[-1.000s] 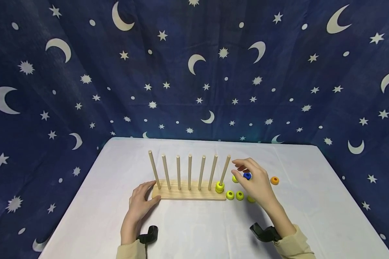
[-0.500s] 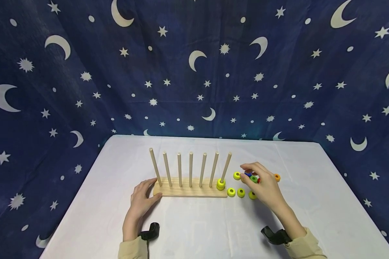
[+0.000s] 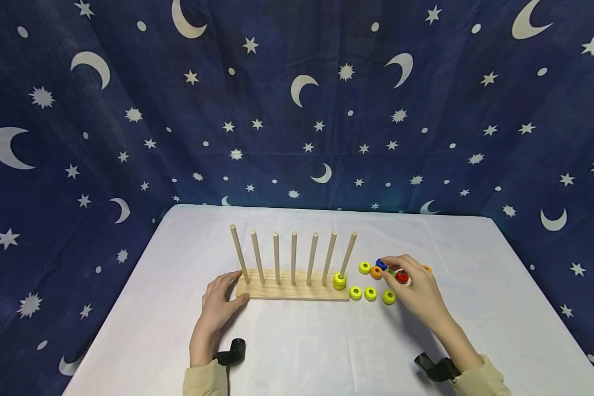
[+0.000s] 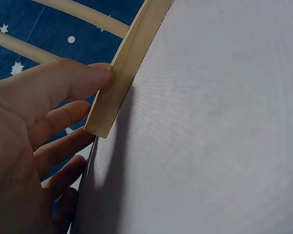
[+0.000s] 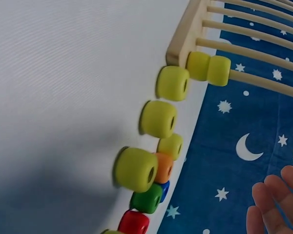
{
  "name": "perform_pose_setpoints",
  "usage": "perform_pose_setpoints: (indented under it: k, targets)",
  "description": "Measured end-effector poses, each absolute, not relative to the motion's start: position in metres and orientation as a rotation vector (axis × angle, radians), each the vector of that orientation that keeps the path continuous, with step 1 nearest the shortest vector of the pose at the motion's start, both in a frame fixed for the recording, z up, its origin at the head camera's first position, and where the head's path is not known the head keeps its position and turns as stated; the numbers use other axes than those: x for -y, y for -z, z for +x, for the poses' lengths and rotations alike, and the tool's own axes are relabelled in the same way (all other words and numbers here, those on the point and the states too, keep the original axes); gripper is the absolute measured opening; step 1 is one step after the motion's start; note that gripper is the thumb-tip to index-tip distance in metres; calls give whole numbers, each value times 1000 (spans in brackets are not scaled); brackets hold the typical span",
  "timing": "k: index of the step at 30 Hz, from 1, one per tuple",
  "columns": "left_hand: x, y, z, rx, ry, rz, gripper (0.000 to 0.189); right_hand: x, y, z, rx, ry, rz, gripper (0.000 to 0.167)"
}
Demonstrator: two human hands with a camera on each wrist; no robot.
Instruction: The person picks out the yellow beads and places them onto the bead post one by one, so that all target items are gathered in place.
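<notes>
left hand grips a wooden peg rack; right hand hovers over loose beads

the rack has seven upright pegs. two yellow beads are stacked on the rightmost. to its right, on a white cloth, lie four more yellow ones, three in a front row and one behind; the right wrist view adds a sliver of a fifth. there are also two orange beads, one blue bead, one green bead and one red bead.

from the head view, green and red show in the gap between the right thumb and fingers, which are bent, parted and free of any bead. the left thumb presses the rack's front edge at its left end, fingers behind. both forearms reach forward from beige sleeves.
</notes>
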State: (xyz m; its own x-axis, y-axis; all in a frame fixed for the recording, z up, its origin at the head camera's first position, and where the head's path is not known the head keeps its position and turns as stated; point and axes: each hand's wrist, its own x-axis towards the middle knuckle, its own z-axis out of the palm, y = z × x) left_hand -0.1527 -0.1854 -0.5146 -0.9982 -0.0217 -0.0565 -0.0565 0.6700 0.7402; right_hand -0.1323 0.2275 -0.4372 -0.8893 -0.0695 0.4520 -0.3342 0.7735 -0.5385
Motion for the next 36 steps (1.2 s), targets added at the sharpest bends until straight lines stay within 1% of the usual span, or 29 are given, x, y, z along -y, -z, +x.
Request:
perform_pose_setpoints:
  k: [12,23,36]
  targets:
    - [185,514,-151,-2853,-1256,-59,61,-245,448,-129,2584,-828,254,28]
    - [185,515,-153,-2825,-1254,-78,64,-265,458,-125,2607,-768,233,28]
    - [185,515,-151,-2850,-1285,-74,61,-283,465,-123,2701,-702,186,28]
